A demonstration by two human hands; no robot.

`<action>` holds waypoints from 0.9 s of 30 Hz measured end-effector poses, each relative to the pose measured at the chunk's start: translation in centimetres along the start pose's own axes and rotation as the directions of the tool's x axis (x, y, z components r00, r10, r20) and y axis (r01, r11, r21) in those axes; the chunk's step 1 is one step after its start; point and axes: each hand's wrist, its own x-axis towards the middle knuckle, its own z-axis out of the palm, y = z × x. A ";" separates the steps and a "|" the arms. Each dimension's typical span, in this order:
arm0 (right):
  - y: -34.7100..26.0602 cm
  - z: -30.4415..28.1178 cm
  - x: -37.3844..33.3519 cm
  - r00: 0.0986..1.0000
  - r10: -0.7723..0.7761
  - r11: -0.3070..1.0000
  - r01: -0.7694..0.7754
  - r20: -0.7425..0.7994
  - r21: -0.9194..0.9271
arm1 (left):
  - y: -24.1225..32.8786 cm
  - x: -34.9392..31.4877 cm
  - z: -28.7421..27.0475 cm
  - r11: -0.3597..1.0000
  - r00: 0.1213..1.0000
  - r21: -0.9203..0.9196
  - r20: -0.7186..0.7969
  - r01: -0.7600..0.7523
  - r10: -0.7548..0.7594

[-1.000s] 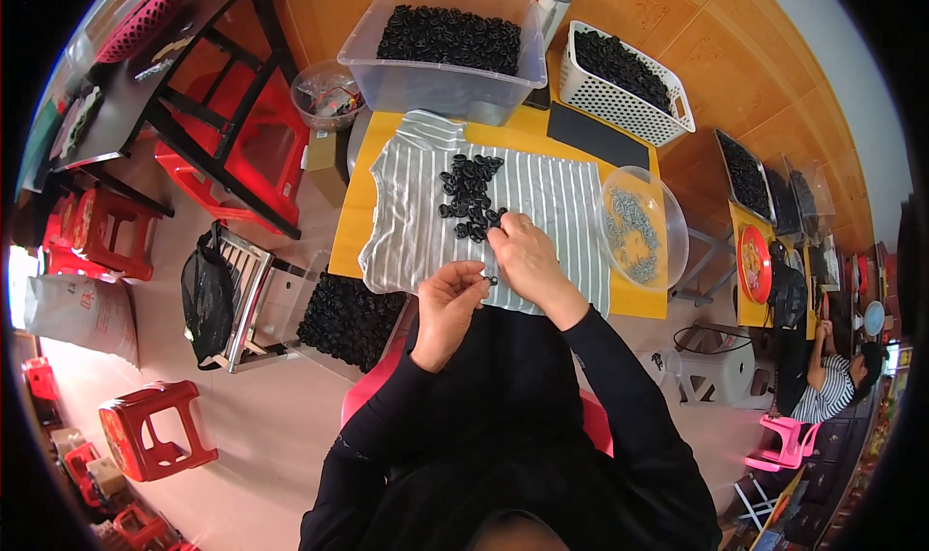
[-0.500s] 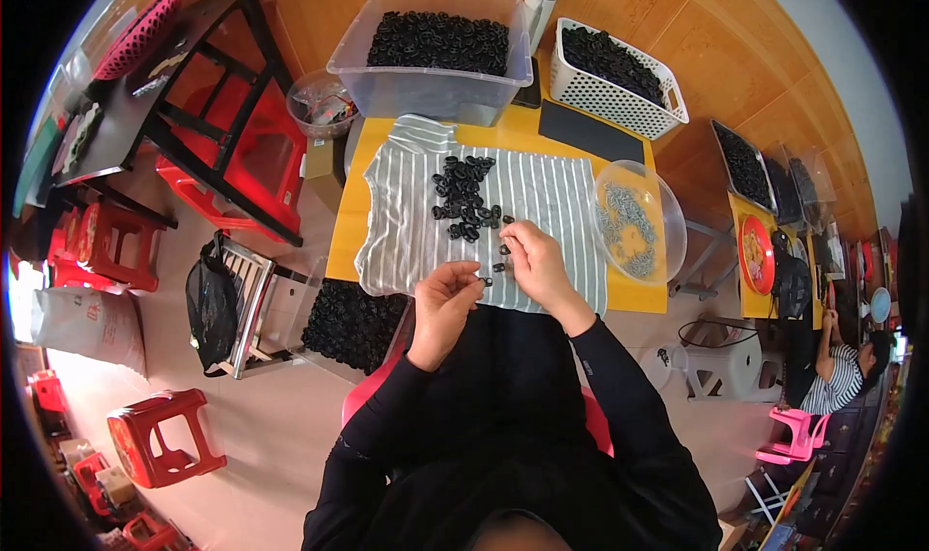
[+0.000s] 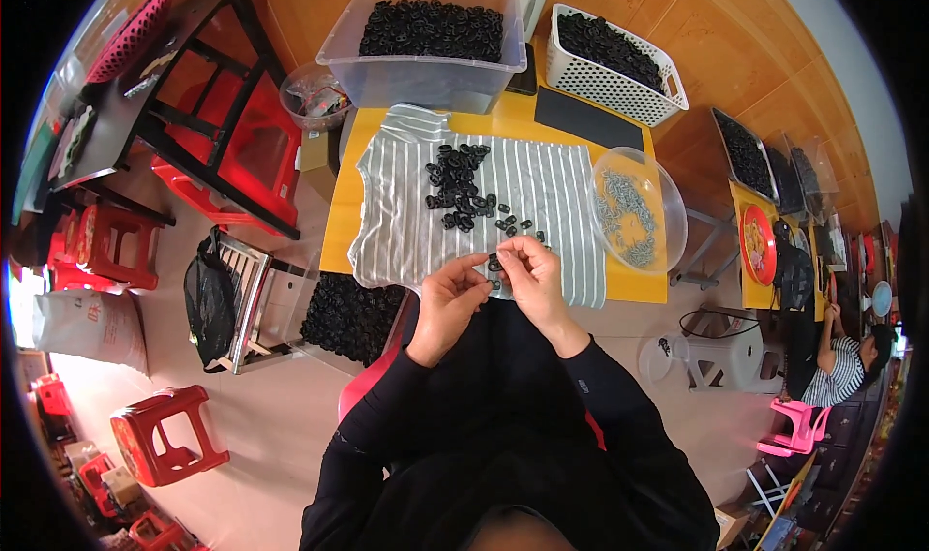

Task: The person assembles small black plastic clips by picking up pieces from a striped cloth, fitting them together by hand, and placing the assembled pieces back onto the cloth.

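My left hand [image 3: 450, 301] pinches a small black oval plastic part [image 3: 496, 284] between thumb and fingers, just beyond the near edge of the striped cloth. Right beside it, my right hand [image 3: 534, 286] has thumb and forefinger closed on another small black part [image 3: 494, 263]. The fingertips of the two hands almost meet, and they partly hide both pieces. A grey-and-white striped cloth [image 3: 392, 193] lies under a heap of black oval parts [image 3: 455, 178]. Several loose parts [image 3: 512, 220] are scattered between the heap and my right hand.
A clear bowl of small metal pieces [image 3: 666, 251] stands right on the yellow table [image 3: 634, 288]. At the back are a clear bin [image 3: 426, 87] and a white basket [image 3: 619, 91], both with black parts. Another bin of black parts [image 3: 353, 319] is left of my lap.
My right hand has moved down and left from the loose parts, bringing a black part up to my left hand. The view has shifted slightly.
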 end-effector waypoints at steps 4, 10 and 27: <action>0.0 0.4 -0.4 0.996 -0.085 0.996 0.084 -0.015 -0.024 | 0.0 -0.1 0.0 1.000 1.000 0.012 -0.021 -0.005 0.005; 0.7 0.6 -0.5 0.986 -0.161 0.984 0.158 -0.033 -0.080 | -0.1 -0.1 0.0 1.000 1.000 -0.004 -0.028 -0.012 0.012; 0.2 1.4 -0.6 0.968 -0.234 0.968 0.222 -0.095 -0.119 | -0.3 -0.1 0.2 0.999 0.997 -0.014 -0.058 -0.045 0.044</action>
